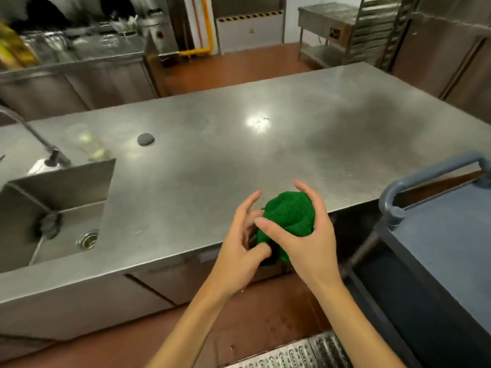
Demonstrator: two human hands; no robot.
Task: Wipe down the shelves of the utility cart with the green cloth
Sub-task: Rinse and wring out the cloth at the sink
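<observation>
Two bare hands showing: left hand (pixel 239 243), right hand (pixel 305 235), both closing round one green cloth (pixel 288 216). One utility cart (pixel 438 235) standing at right, one handle (pixel 425 176) showing, two shelves showing. One steel worktable (pixel 265 134) lying ahead, carrying one sink (pixel 61 208), one drain (pixel 87 239), one round grey cap (pixel 145 139). One hose (pixel 29 131) hanging over sink. One floor grate (pixel 292 351) showing below. One yellow pipe (pixel 207 30) running at back. Tray racks at back right blurring, possibly two.
</observation>
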